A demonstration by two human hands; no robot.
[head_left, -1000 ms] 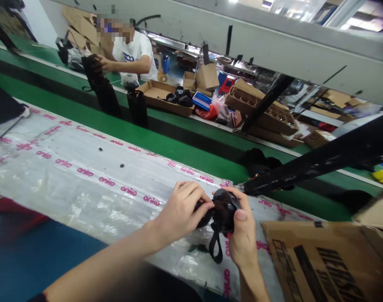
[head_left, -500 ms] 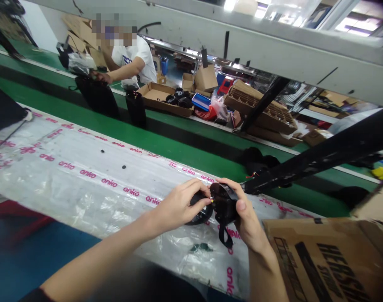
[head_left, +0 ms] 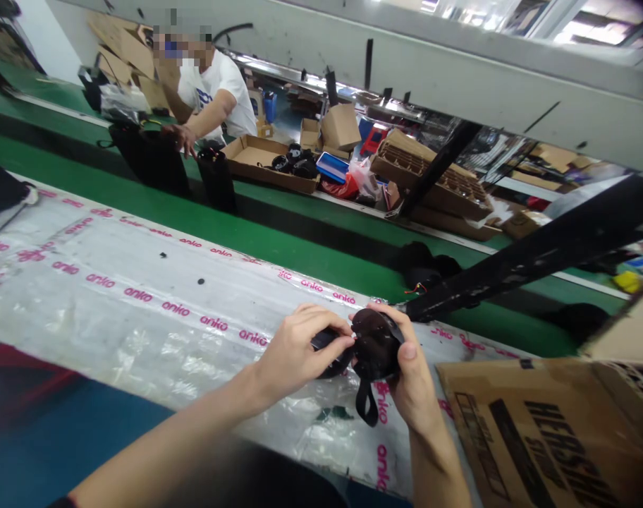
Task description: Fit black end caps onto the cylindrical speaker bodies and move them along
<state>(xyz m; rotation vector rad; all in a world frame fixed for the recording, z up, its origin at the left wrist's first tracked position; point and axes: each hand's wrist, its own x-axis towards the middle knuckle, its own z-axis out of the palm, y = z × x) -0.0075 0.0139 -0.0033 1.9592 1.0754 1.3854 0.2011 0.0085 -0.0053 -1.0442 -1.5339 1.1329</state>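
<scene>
A round, glossy black part (head_left: 375, 344) with a black strap loop hanging from it is in my right hand (head_left: 414, 367), whose fingers wrap round its right side. Pinched together at its left edge are the thumb and fingers of my left hand (head_left: 300, 347); something tiny and pale shows at their tips, too small to name. Under my left fingers, a second dark rounded piece (head_left: 332, 361) is partly hidden, above the plastic-covered bench (head_left: 189, 346).
A cardboard box (head_left: 548, 430) stands at the lower right, near my right forearm. A black post (head_left: 527, 250) slants over the green conveyor (head_left: 279, 236). Across it, a person (head_left: 221, 92) reaches toward black bags (head_left: 152, 159). An open carton (head_left: 271, 173) holds black parts.
The round black part has turned in my right hand, and its strap loop hangs further left. The person's hand across the conveyor has moved right, toward the smaller black bag.
</scene>
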